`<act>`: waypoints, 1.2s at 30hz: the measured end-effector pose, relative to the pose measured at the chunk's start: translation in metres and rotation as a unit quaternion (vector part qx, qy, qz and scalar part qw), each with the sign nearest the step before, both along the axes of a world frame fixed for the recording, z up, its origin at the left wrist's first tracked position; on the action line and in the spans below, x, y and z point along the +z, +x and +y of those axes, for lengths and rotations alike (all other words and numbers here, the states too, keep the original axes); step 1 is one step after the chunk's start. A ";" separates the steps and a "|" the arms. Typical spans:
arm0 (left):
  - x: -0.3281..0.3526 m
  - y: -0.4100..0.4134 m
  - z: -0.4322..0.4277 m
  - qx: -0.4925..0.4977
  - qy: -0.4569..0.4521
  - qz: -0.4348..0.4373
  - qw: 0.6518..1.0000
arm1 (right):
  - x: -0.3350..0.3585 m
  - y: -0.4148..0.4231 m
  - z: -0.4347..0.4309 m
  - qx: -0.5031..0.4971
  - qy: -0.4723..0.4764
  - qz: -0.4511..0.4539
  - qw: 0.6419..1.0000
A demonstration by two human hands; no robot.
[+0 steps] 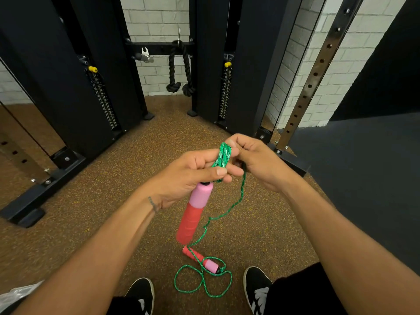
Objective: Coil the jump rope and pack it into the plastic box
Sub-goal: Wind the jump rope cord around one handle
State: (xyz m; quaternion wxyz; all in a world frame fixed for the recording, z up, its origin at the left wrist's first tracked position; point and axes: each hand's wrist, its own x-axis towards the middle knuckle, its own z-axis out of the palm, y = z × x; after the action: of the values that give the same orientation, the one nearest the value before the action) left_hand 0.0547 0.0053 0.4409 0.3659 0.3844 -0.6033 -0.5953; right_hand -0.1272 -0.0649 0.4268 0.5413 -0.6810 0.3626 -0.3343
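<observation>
My left hand (193, 173) pinches several folded loops of the green jump rope (223, 155) at chest height. One pink-and-red handle (195, 212) hangs down below that hand. My right hand (256, 160) grips the top of the same loops from the right. From there the rope trails down to the floor, where the second handle (201, 260) lies among loose green coils (202, 280) between my shoes. A bit of clear plastic (16, 296) shows at the lower left edge; I cannot tell if it is the box.
Black weight-stack columns (68, 87) and a rack upright (318, 71) stand ahead on the brown speckled floor (113, 178). A black triceps rope (179, 71) hangs on the crossbar. A dark mat (363, 178) lies to the right. My shoes (256, 287) are below.
</observation>
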 end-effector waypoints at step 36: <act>-0.001 -0.004 -0.001 0.046 0.040 0.011 0.998 | 0.023 -0.008 0.017 -0.031 -0.042 -0.036 0.998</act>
State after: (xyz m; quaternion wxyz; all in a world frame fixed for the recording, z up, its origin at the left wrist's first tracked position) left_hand 0.0508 0.0047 0.4402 0.3839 0.4199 -0.5569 -0.6052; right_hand -0.1355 -0.0482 0.4500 0.5139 -0.6792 0.3495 -0.3905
